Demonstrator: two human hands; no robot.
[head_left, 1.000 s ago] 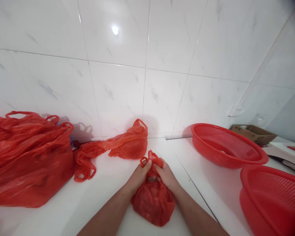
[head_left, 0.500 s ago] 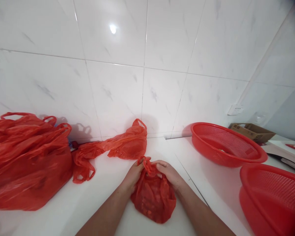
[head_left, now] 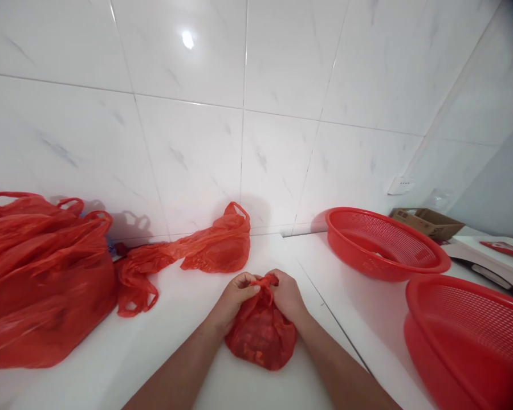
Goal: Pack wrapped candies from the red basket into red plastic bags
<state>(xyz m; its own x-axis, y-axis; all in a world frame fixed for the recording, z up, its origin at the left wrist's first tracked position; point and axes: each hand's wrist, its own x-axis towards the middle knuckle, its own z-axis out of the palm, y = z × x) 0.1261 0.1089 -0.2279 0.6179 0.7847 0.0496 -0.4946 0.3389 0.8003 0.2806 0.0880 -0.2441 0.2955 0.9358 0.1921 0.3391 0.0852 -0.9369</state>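
Note:
A small red plastic bag [head_left: 263, 336] rests on the white table in front of me, bulging with lumpy contents that I cannot make out through the film. My left hand [head_left: 238, 296] pinches the gathered top of the bag from the left. From the right, my right hand [head_left: 285, 295] grips the same twisted neck, fingers curled around the plastic. A loop of the handles shows between the two hands. Behind them lies another red plastic bag [head_left: 222, 245], crumpled, with one handle sticking up against the wall.
A large heap of red plastic bags [head_left: 47, 285] fills the left side. Two red plastic baskets [head_left: 385, 270] stand at the right, one nearer me. Behind them are an open cardboard box [head_left: 431, 222] and a white device [head_left: 491, 262]. A tiled wall [head_left: 196, 154] closes off the back.
Both hands have drawn closer together at the bag's neck, and the top is now pulled tighter. The view has shifted slightly, moving the surroundings left.

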